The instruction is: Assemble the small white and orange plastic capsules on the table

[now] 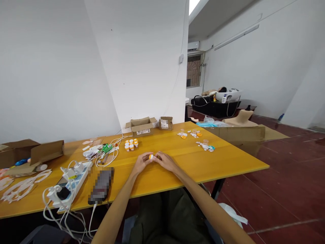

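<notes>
Both hands meet mid-tabletop: left hand (141,163) and right hand (165,161) pinch one small orange-and-white cap piece (151,157) between their fingertips, wrists resting on the yellow tabletop (228,159), which I judge steadies the fine grip. Just beyond, a cluster of similar pieces (131,144) stands upright, within reach. Loose parts (195,134) lie far right. Power strip (73,178) sits near left.

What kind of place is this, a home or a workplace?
Probably a simple workroom for small assembly. A yellow table carries groups of small orange and white parts, open cardboard boxes and a power strip; both hands hold one small part.
</notes>
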The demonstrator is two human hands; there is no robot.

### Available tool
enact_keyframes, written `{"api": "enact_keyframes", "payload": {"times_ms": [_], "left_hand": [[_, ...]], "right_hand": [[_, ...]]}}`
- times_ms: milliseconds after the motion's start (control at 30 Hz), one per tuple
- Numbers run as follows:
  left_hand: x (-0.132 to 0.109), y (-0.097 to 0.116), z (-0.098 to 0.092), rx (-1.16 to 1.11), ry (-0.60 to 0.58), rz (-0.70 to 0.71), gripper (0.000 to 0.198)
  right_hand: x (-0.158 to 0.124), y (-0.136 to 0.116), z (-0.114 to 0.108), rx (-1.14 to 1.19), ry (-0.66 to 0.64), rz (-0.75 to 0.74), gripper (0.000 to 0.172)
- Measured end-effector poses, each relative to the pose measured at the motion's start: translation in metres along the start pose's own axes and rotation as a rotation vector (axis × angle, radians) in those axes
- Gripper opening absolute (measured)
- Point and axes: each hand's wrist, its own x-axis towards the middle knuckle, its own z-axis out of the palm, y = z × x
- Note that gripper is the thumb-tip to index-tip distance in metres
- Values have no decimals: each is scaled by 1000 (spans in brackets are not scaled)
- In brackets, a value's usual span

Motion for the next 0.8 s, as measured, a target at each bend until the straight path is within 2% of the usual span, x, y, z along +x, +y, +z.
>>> {"api": "enact_keyframes", "payload": {"times_ms": [167, 300, 433, 533, 667, 800], "left_hand": [[1, -3, -1, 44, -20, 18, 43], [2, -5, -2, 145, 14, 96, 40], [0, -6, -3, 459, 202, 242, 37], [-2, -6, -10, 760, 351, 289, 40], [-2, -8, -23, 1057, 396, 177, 41], [3, -14, -32, 1167, 398, 69, 45]], "right_hand": [[-1, -5, -3, 21, -4, 6, 21], [-2, -2, 0, 21, 16, 17, 29], [-2, 7, 5, -1, 52, 15, 28], [0, 13, 9, -13, 81, 23, 25], [1, 17, 14, -34, 100, 24, 22], [2, 16, 15, -51, 101, 24, 19]]}}
